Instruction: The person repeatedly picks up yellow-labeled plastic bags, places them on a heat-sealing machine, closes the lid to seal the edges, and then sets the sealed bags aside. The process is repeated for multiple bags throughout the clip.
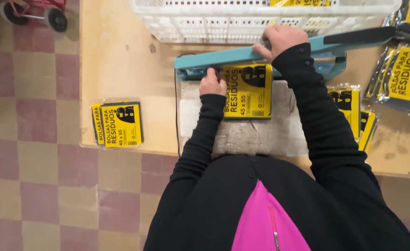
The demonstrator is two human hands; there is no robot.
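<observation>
Head view, straight down, close.

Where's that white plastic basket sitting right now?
In the head view, the white basket sits at the far edge of the table, just beyond the teal sealer arm that the right hand presses down.

Glossy plastic packet (247, 90) under a smooth painted-metal sealer arm (223, 56), on a matt wooden table (121, 60).

- The packet (248, 90) lies on the grey board (261, 130), its far edge under the arm of the sealer (242, 56).
- The basket (261, 21) stands behind the sealer.
- The small stack (117, 124) lies at the left table edge (121, 56).
- More packets (407, 74) lie at the right.
</observation>
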